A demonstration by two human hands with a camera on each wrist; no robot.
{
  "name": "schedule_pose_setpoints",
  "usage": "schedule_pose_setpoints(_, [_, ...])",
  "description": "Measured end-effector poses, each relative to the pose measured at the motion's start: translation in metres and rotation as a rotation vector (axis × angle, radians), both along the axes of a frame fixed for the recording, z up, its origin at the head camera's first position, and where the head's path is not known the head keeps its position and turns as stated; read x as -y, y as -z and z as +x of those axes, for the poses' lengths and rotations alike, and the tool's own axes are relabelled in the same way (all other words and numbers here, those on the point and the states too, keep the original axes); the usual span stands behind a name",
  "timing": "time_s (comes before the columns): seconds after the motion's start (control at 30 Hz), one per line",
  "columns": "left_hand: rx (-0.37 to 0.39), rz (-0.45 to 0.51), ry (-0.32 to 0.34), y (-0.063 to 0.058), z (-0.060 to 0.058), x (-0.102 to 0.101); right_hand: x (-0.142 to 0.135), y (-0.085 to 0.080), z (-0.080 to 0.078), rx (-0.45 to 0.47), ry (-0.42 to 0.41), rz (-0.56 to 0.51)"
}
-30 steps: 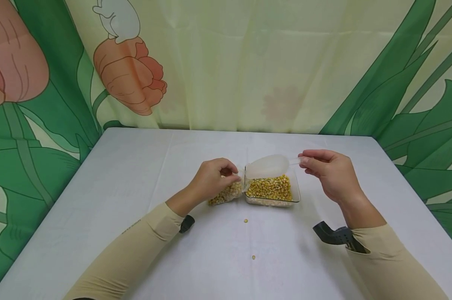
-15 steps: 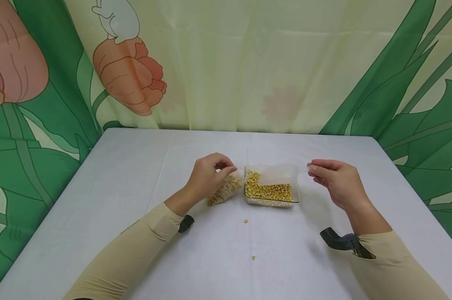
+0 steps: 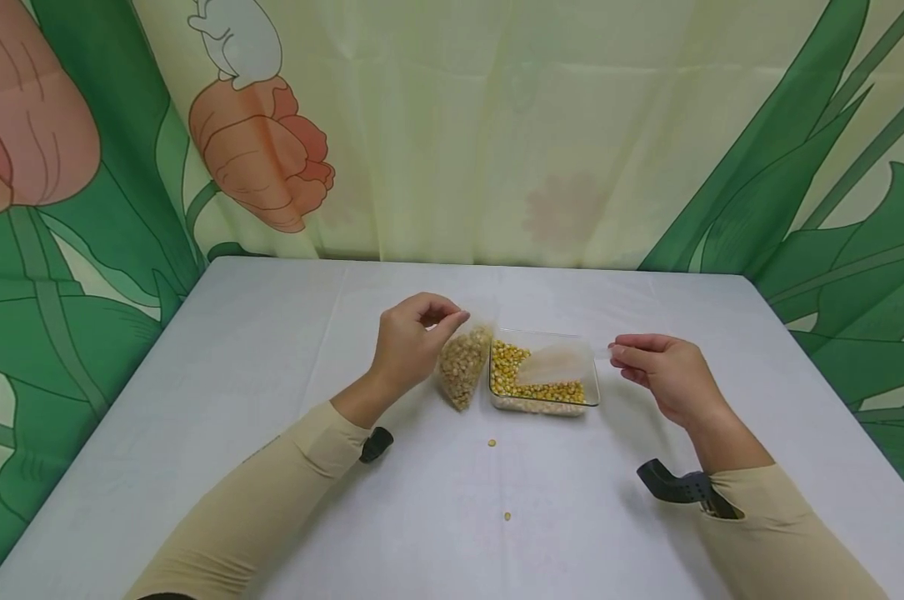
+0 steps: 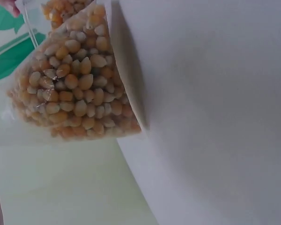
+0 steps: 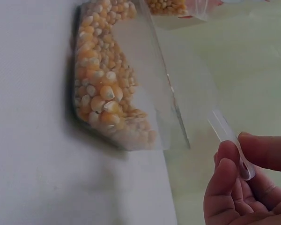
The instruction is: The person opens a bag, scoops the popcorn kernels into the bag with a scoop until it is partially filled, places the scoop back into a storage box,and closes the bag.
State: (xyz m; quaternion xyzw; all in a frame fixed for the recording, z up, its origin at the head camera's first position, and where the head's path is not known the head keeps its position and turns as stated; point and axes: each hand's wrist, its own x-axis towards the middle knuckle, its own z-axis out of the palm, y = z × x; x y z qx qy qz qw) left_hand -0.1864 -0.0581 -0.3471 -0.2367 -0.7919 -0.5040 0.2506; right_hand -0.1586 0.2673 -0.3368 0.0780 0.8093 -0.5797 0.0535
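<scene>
My left hand (image 3: 414, 342) pinches the top of a clear plastic bag (image 3: 464, 365) of corn kernels. The bag hangs almost upright beside the container, its kernels bunched toward the lower corner; in the left wrist view the bag (image 4: 79, 89) fills the upper left. A rectangular glass container (image 3: 543, 408) holds a bed of yellow corn kernels (image 3: 506, 367). Over those kernels lies the bowl of a translucent plastic scoop (image 3: 556, 364). My right hand (image 3: 669, 375) pinches the scoop's handle, thumb against fingers, just right of the rim; the handle (image 5: 222, 126) shows in the right wrist view.
Two loose kernels lie on the white tablecloth (image 3: 392, 517): one kernel (image 3: 492, 442) in front of the container, another kernel (image 3: 507, 516) closer to me. Behind the table hangs a printed curtain (image 3: 452, 150). Both forearms wear beige sleeves and black wrist mounts.
The scoop has moved from the bag's mouth rightward and down onto the container's kernels. My left hand has risen, drawing the bag from slumped to nearly upright.
</scene>
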Motion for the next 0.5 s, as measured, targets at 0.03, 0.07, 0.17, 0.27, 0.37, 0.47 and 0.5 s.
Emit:
schedule_pose_setpoints(0.03, [0.012,0.007,-0.004,0.0005,0.001,-0.0007,-0.0001,0.0013,-0.0001,0.009,-0.002,0.009])
schedule_pose_setpoints(0.07, [0.026,0.014,-0.006,0.0012,0.0019,-0.0011,-0.0002,0.0026,-0.0002,0.017,-0.005,0.019])
schedule_pose_setpoints(0.17, [0.043,0.024,-0.005,0.0038,0.0041,-0.0013,-0.0001,0.0049,-0.0004,0.032,-0.015,0.042])
schedule_pose_setpoints(0.27, [0.033,0.025,-0.002,0.0049,0.0047,-0.0001,-0.0007,0.0058,-0.0009,0.057,-0.021,0.076])
schedule_pose_setpoints(0.37, [0.02,0.029,0.005,0.0056,0.0044,0.001,-0.0025,0.0071,-0.0018,0.083,-0.032,0.099])
schedule_pose_setpoints(0.47, [0.015,0.036,0.013,0.0063,0.0046,0.0023,-0.0038,0.009,-0.0027,0.106,-0.044,0.117])
schedule_pose_setpoints(0.5, [0.014,0.038,0.016,0.0063,0.005,0.0028,-0.0042,0.0096,-0.0029,0.114,-0.045,0.128])
